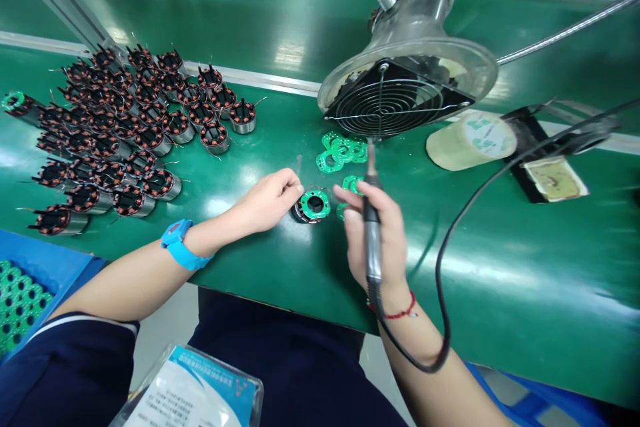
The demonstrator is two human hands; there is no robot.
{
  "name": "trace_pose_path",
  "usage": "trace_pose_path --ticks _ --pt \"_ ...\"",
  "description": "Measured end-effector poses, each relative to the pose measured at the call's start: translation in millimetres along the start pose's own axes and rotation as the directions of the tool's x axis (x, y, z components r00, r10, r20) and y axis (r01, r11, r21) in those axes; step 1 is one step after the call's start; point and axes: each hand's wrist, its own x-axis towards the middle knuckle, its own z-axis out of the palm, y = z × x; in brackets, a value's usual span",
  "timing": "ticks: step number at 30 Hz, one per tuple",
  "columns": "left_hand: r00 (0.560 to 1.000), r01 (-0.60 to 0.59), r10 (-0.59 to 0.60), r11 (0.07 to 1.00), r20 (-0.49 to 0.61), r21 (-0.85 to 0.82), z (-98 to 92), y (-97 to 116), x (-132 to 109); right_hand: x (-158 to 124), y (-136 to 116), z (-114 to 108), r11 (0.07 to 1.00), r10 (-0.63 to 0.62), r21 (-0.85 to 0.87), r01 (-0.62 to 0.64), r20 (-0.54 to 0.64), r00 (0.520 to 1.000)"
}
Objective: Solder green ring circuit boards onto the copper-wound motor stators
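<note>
A motor stator point(305, 215) with a green ring-shaped circuit board point(324, 199) on top stands on the green bench in front of me. My left hand point(267, 200) is at its left edge, thumb and forefinger pinched together. Whatever sits between those fingertips is too small to make out. In my right hand point(384, 230), just right of the stator, I hold a soldering iron point(373, 240) with its tip pointing up and away. Loose green ring boards point(343, 152) lie beyond the stator, and others are partly hidden behind my right fingers.
Many wound stators point(145, 113) crowd the bench at left. A fume extractor hood point(400, 93) hangs low ahead. To the right are a solder-iron stand with sponge point(557, 179) and a pale roll point(470, 140). The iron's black cable point(443, 280) loops over my right forearm. Blue bin point(75, 273) lower left holds boards.
</note>
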Motion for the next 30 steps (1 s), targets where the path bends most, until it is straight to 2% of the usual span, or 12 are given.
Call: trace_pose_path --ticks 3,5,10,16,18,23,25,30 --pt "1.0 -0.014 0.015 1.0 -0.016 0.027 -1.8 0.1 -0.6 2.8 6.3 3.3 0.999 0.033 -0.048 -0.024 0.188 0.982" --pt "0.998 -0.053 0.054 0.998 -0.023 0.033 -3.8 -0.1 -3.4 3.3 8.9 5.1 0.998 0.055 -0.02 -0.052 0.219 0.974" --pt "0.958 -0.272 0.244 0.942 0.153 0.195 1.1 -2.9 -13.3 3.1 9.8 8.6 0.999 0.016 0.033 -0.021 0.14 0.99" --pt "0.947 -0.313 0.317 0.882 0.048 0.352 19.7 -10.2 -10.3 1.8 9.3 12.2 1.0 0.028 0.005 -0.028 0.065 0.997" --pt "0.942 -0.327 0.333 0.868 0.053 0.373 19.5 -10.4 -8.5 2.6 9.6 12.3 1.0 0.001 -0.015 0.0 0.057 0.998" --pt "0.931 -0.356 0.358 0.85 0.069 0.389 13.2 -9.2 -7.6 8.7 11.9 10.0 0.995 -0.064 -0.068 0.075 0.162 0.985" --pt "0.928 -0.363 0.368 0.849 0.064 0.384 12.0 -9.6 -7.6 10.6 12.7 9.9 0.994 -0.071 -0.071 0.082 0.147 0.987" --pt "0.929 -0.355 0.368 0.854 0.041 0.381 12.6 -10.2 -7.0 8.8 11.8 15.6 0.999 0.028 0.034 -0.03 0.07 0.997"
